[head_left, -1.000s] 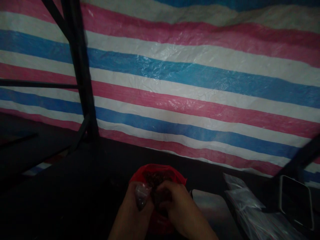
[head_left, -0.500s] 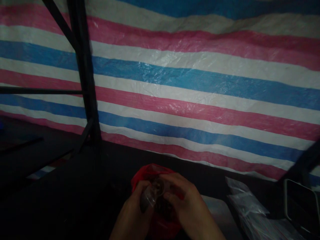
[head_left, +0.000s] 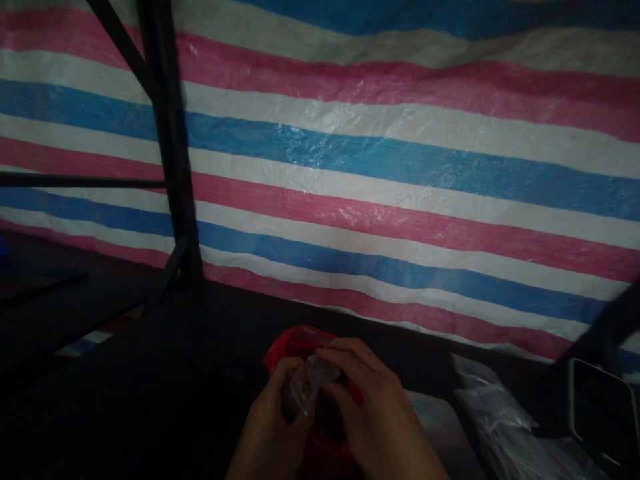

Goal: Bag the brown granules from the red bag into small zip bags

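Low in the middle of the head view, both my hands meet over a red plastic bag (head_left: 293, 343) lying on a dark tabletop. My left hand (head_left: 273, 430) is closed round a small clear plastic bag (head_left: 303, 387) with something dark inside. My right hand (head_left: 373, 413) curls over the same small bag from the right, its fingers pinching the bag's top edge. The red bag's contents are too dark to name.
A striped pink, white and blue tarp (head_left: 400, 173) hangs close behind the table. A black metal frame post (head_left: 170, 147) stands at the left. A stack of clear plastic bags (head_left: 495, 413) lies at the right, beside a grey flat object (head_left: 440, 433) and a dark screen-like device (head_left: 600, 407).
My right hand has risen out of the red bag and closed over the top of the small clear bag. The view has shifted down slightly.
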The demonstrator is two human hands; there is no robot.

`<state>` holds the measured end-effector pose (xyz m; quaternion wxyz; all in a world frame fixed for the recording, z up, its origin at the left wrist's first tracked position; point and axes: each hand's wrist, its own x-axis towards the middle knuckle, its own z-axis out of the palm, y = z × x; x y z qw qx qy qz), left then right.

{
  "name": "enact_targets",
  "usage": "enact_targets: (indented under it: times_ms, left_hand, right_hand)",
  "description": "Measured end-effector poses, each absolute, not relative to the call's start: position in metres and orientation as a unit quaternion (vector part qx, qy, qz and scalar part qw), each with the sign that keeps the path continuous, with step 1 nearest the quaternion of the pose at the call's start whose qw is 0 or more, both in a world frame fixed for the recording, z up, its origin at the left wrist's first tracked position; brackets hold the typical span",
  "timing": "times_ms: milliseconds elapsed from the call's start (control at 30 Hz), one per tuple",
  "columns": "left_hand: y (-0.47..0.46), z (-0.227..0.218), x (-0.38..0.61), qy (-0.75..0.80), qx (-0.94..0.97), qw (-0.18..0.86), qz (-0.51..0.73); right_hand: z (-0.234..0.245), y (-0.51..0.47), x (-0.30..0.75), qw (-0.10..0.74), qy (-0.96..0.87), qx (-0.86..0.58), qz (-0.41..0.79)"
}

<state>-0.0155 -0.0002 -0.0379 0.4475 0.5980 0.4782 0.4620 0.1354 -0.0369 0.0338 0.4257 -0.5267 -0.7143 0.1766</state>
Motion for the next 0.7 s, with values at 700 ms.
enact_targets:
  times_ms: [700]
  left_hand:
    - [0.008,-0.034,-0.024,0.480,0.451,0.496,0.566]
  right_hand:
    - [-0.032,-0.015,0.135,0.376,-0.617,-0.651,0.233]
